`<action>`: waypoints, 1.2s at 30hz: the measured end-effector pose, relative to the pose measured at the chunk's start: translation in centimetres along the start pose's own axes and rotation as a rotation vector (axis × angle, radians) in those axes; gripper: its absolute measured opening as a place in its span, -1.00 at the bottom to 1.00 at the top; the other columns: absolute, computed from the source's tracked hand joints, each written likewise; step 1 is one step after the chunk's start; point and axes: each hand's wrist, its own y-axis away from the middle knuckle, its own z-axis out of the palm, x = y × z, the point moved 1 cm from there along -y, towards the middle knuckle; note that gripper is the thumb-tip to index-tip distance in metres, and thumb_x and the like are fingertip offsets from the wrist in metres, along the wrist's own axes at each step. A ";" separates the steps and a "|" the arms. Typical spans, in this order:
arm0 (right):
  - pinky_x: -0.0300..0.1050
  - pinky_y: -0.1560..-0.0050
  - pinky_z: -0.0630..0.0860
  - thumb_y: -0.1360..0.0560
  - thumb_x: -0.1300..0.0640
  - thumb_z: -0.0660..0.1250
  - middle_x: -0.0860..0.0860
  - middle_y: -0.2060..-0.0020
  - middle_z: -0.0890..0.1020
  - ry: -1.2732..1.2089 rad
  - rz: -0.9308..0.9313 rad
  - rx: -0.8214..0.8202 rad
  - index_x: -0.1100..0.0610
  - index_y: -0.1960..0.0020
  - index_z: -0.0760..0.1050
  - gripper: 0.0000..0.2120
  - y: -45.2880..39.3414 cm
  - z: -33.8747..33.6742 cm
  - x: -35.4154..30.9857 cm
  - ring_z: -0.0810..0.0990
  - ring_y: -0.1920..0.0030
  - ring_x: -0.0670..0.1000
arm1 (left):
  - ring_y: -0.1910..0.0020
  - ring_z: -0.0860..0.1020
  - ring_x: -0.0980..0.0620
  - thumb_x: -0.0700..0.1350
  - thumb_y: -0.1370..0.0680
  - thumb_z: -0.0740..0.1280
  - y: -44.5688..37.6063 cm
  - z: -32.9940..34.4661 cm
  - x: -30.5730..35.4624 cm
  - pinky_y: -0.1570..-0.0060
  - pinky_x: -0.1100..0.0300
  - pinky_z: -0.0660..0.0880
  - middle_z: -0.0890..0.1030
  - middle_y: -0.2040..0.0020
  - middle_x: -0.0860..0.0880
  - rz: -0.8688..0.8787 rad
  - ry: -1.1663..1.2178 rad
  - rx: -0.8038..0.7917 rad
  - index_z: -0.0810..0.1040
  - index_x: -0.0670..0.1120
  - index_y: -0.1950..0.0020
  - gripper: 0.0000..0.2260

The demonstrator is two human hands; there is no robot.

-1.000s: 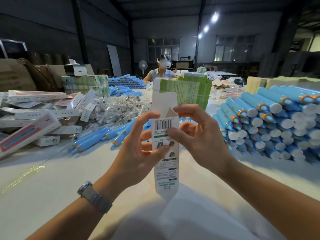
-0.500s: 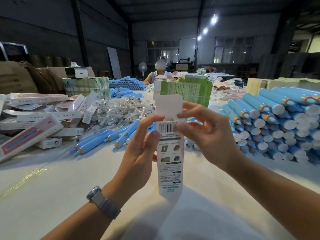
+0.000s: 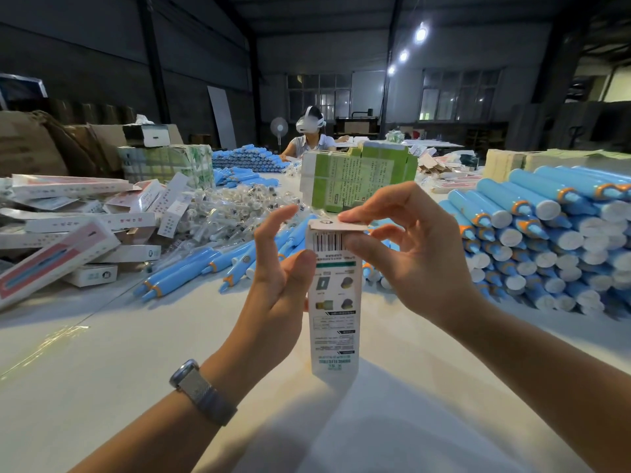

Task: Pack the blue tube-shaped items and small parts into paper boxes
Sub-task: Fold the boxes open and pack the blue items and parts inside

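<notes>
Standing upright at the frame's centre: a narrow white paper box (image 3: 333, 302), its foot on the white table (image 3: 102, 363), barcode near the top; the small print on its face is too fine to read
Top flap (image 3: 336, 226): folded flat over the box mouth; what is inside is hidden
Left hand (image 3: 276, 285): thumb pressed on the box's left edge below the barcode, fingers curved up beside it; the palm covers the box's left side, so whether those fingers touch cannot be told; a watch (image 3: 201, 390) sits on the wrist
Right hand (image 3: 406, 254): pinching the box top, forefinger lying on the flap, thumb on the face beside the barcode; the other fingers are curled behind, partly hidden
Blue tubes, right (image 3: 546, 240): stacked in rows with white ends toward the camera; the pile is cut off by the right edge
Blue tubes, loose (image 3: 191, 268): strewn left of centre behind the hands, some hidden by them
Small parts (image 3: 225, 213): a heap in clear wrappers, centre left, too tangled to make out singly
Flat boxes (image 3: 68, 233): pink-and-white, piled at far left, cut off by the edge
Green cartons (image 3: 358, 179): a block behind the hands; lower part hidden
Background: a person (image 3: 309, 134) seated at the far end of the table, dim
</notes>
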 end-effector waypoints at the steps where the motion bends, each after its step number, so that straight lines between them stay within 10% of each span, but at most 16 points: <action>1: -0.04 0.12 0.55 -0.42 0.20 0.49 -0.03 0.06 0.71 0.038 -0.008 -0.011 -0.15 0.08 0.53 -0.73 0.0 0.0 0.0 0.65 -0.05 0.15 | 0.13 0.67 -0.02 0.06 -0.63 0.14 0.0 -0.1 0.1 0.19 0.01 0.63 0.70 0.04 0.04 0.002 -0.020 -0.009 0.28 0.51 -0.27 -0.66; 19: 0.02 0.17 0.56 -0.44 0.10 0.46 -0.06 0.12 0.66 0.142 0.045 -0.127 -0.02 0.18 0.61 -0.95 -0.7 -0.2 -1.2 0.64 0.01 0.02 | 0.22 0.61 -0.08 0.02 -0.66 0.12 0.1 0.2 0.6 0.27 -0.06 0.57 0.66 0.11 0.05 0.067 -0.085 0.005 0.35 0.42 -0.16 -0.75; 24: 0.05 0.23 0.53 -0.40 0.13 0.45 0.05 0.12 0.63 0.237 0.037 -0.142 0.09 0.10 0.62 -0.91 -0.5 0.0 -1.4 0.57 0.09 0.02 | 0.22 0.55 0.24 -0.10 -0.64 0.19 -0.3 0.8 1.1 0.23 0.38 0.47 0.57 0.13 0.15 0.109 0.034 0.086 0.37 0.05 -0.12 -0.91; 36: -0.08 0.25 0.51 -0.44 0.18 0.44 0.07 0.18 0.62 0.297 -0.042 -0.135 0.13 0.11 0.66 -0.95 -0.3 0.3 -2.2 0.59 0.13 0.02 | 0.27 0.54 0.23 -0.07 -0.60 0.22 -0.6 0.9 2.2 0.24 0.40 0.46 0.54 0.18 0.11 0.215 -0.104 0.174 0.40 0.06 0.02 -0.97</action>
